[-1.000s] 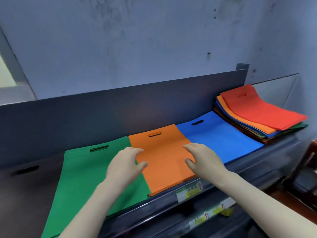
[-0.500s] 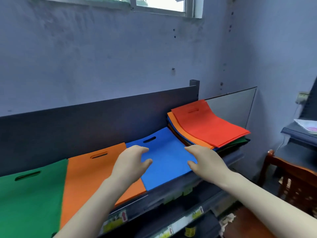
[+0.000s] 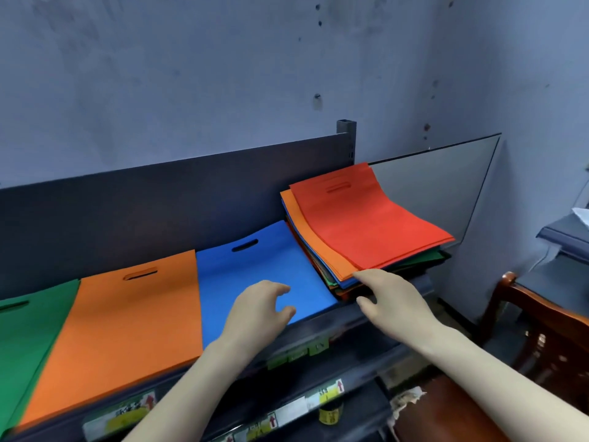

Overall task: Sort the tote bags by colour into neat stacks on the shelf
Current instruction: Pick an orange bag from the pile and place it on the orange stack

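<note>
On the dark shelf (image 3: 353, 323), seen from the head camera, three tote bags lie flat side by side with their handle slots toward the back panel (image 3: 159, 205): a green bag (image 3: 28, 339) at the far left, partly cut off by the frame edge, an orange bag (image 3: 127, 327) touching it, and a blue bag (image 3: 255, 266) next along. Just right of the blue bag sits a mixed pile (image 3: 323, 269) of bags in several colours. It is topped by a red bag (image 3: 366, 218), with a second orange bag (image 3: 306, 224) showing directly under it and blue and green edges lower down. The pile's far end curls up against the back panel and its front corner overhangs the blue bag's right edge. The left hand (image 3: 258, 311) is over the front part of the blue bag, its fingers loosely bent and its thumb apart, grasping nothing; whether it touches the fabric cannot be told. The right hand (image 3: 392, 298) reaches to the pile's front corner with fingers extended and thumb spread below, its fingertips (image 3: 360, 275) at the edges of the layered bags, and it is not closed around anything. Below the shelf's front edge hang yellow price labels (image 3: 331, 392) with red arrows. A wooden chair (image 3: 541, 339) stands at the right, and a blue-grey wall (image 3: 191, 74) rises behind.
</note>
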`<state>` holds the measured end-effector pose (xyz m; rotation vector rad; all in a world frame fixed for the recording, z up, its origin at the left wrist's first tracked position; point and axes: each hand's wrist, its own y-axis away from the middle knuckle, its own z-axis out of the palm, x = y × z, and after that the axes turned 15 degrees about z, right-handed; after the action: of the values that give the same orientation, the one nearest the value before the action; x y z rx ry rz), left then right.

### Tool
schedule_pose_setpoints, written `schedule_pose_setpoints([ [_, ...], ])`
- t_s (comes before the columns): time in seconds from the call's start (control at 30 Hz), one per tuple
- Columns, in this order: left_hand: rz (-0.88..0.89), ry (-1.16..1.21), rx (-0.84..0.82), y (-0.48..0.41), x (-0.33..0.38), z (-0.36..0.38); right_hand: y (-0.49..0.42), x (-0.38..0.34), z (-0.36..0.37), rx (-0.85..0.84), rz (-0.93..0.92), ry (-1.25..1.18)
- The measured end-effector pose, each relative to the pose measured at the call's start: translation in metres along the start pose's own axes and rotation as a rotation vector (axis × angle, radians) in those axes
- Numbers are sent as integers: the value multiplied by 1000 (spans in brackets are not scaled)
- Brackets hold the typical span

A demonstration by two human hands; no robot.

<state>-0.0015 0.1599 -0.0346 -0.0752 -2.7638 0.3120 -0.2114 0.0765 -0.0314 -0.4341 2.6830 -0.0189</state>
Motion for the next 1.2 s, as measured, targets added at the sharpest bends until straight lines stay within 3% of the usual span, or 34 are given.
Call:
schedule_pose_setpoints([
  [0.27,28,43,-12,-42,-6,21,-33,-1,9,166,-84,-56],
  [0.53,74,106,51,-84,-20,31,-81,-4,17,-17,-248,169],
  [0.77,63,199,100,-100,-21,43,-97,10,22,-39,-358,188],
  [0.97,-10,309,230,-106,-3,50,-110,17,22,20,-286,-84],
  [1.2,-175,394,351,-103,24,64,-118,31,21,-171,-136,-414],
])
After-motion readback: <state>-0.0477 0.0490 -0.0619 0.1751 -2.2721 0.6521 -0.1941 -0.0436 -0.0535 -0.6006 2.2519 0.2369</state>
